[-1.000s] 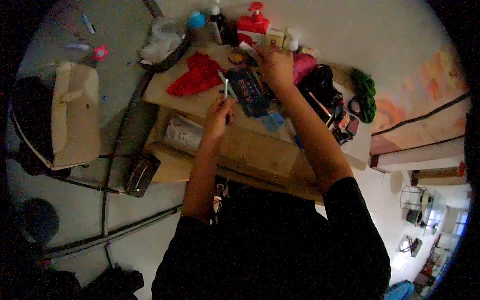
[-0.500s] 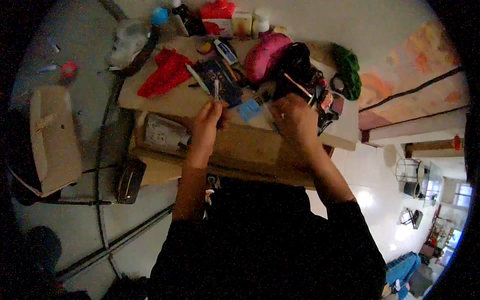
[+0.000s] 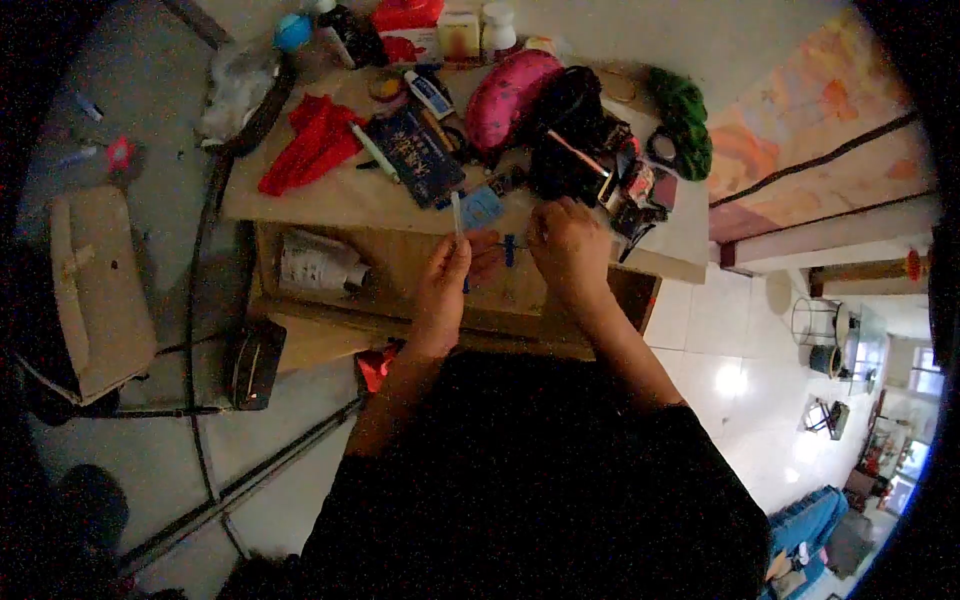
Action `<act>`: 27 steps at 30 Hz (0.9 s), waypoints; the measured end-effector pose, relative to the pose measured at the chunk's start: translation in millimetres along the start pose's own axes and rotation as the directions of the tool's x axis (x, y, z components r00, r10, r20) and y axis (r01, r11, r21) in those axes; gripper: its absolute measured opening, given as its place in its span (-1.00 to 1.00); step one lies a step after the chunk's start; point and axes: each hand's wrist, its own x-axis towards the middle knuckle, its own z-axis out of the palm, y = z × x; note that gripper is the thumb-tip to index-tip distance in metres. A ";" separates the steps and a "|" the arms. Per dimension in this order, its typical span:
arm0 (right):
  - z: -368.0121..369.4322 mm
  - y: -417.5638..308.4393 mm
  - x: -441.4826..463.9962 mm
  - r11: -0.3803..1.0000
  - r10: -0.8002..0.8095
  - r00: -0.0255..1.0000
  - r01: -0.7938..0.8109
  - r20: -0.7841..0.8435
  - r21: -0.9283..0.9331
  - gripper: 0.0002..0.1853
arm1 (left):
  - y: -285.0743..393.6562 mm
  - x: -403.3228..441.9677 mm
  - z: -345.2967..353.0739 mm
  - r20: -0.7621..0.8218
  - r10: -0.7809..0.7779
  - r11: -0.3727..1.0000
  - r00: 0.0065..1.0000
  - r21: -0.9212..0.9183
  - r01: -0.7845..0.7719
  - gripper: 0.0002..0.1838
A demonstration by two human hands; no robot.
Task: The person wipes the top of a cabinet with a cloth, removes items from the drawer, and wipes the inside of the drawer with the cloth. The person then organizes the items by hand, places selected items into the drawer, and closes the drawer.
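My left hand (image 3: 445,290) is closed around a slim whitish stick (image 3: 457,213), which stands upright out of the grip. Its other fingers curl toward the middle. My right hand (image 3: 572,248) is pinched, fingertips pointing left, and what it grips is hard to make out. Between the two hands shows a small blue piece (image 3: 509,250), close to the right fingertips. Just beyond the hands lie a light-blue card (image 3: 482,207) and a dark printed booklet or box (image 3: 417,158), with a pale green tube (image 3: 373,152) beside it.
Under the tabletop (image 3: 290,212) an open drawer holds a whitish packet (image 3: 315,265). Around the top lie a red cloth (image 3: 315,145), a pink pouch (image 3: 513,98), a black bag (image 3: 570,140), makeup items and a green bundle (image 3: 682,120). Boxes and bottles line the back.
My left hand has moved right and toward me with the stick, nearer the right hand. My right hand has shifted left and slightly closer. More of the drawer's inside shows.
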 end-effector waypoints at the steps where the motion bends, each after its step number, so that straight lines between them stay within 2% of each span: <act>1: 2.3 -1.1 -1.2 1.000 -0.001 1.000 0.001 0.002 0.001 -0.86 | -0.6 -0.5 1.3 -0.008 -0.040 0.999 0.999 -0.014 0.040 -0.56; 4: 18.7 -2.2 -7.8 0.998 0.027 0.999 -0.028 -0.018 -0.049 -0.86 | -4.3 -1.2 9.7 -0.025 -0.024 0.998 0.999 -0.057 0.023 -0.54; 6: 31.7 0.5 -11.6 0.981 -0.052 0.997 0.041 -0.053 -0.189 -0.85 | -16.0 4.5 14.3 -0.013 -0.031 0.986 0.999 -0.165 0.029 -0.55; 7: 29.3 -0.9 -11.3 0.981 -0.052 0.997 0.041 -0.055 -0.189 -0.85 | -22.2 7.9 14.8 -0.009 -0.033 0.979 0.999 -0.200 0.031 -0.55; 9: 18.7 -8.0 -13.2 0.998 -0.024 1.000 0.024 0.017 -0.057 -0.78 | -37.7 15.7 10.3 0.120 0.050 0.942 0.991 -0.334 -0.007 -0.58; 10: 12.1 -11.1 -13.5 0.998 -0.022 1.000 0.023 0.015 -0.057 -0.78 | -43.4 17.8 8.5 0.122 0.051 0.943 0.991 -0.332 -0.007 -0.58; 12: 0.8 -15.7 -15.4 0.996 0.033 0.993 -0.042 0.117 0.080 -0.74 | -54.1 20.8 5.9 0.087 0.050 0.952 0.995 -0.306 -0.021 -0.59; 16: -3.6 -25.7 -24.0 0.975 0.051 0.999 -0.052 0.012 0.217 -0.77 | -76.3 30.8 1.6 0.149 0.074 0.934 0.986 -0.358 -0.016 -0.58; 18: -10.9 -43.5 -21.2 0.850 0.066 0.997 -0.074 0.034 0.522 -0.85 | -82.6 33.0 0.9 0.110 0.017 0.911 0.994 -0.412 0.030 -0.55; 19: -8.8 -45.5 -21.9 0.849 0.066 0.997 -0.075 0.036 0.523 -0.85 | -74.2 29.5 3.0 0.108 0.016 0.911 0.994 -0.411 0.030 -0.55; 21: -3.5 -47.5 -22.4 0.809 0.110 0.994 -0.087 -0.005 0.581 -0.86 | -44.4 18.7 9.3 0.130 0.145 0.862 0.981 -0.504 -0.061 -0.51; 22: -1.7 -48.4 -21.9 0.808 0.105 0.994 -0.083 -0.003 0.584 -0.86 | -38.9 17.8 9.7 0.124 0.147 0.861 0.981 -0.504 -0.065 -0.51; 23: -0.2 -49.7 -21.3 0.605 0.236 0.968 -0.214 0.084 0.767 -0.85 | -34.4 17.0 9.3 0.125 0.162 0.868 0.979 -0.490 -0.081 -0.48; 24: 1.3 -50.7 -20.8 0.345 0.334 0.921 -0.318 0.201 0.883 -0.85 | -32.2 17.2 8.5 0.128 0.178 0.875 0.976 -0.475 -0.097 -0.46; 25: 6.7 -46.7 -22.2 0.345 0.328 0.923 -0.317 0.203 0.884 -0.85 | -30.9 18.3 7.1 0.122 0.181 0.874 0.976 -0.476 -0.102 -0.46; 27: 19.6 -32.0 -25.1 0.678 0.132 0.984 -0.179 0.121 0.713 -0.88 | -28.9 20.2 4.8 0.133 0.237 0.907 0.962 -0.385 -0.170 -0.44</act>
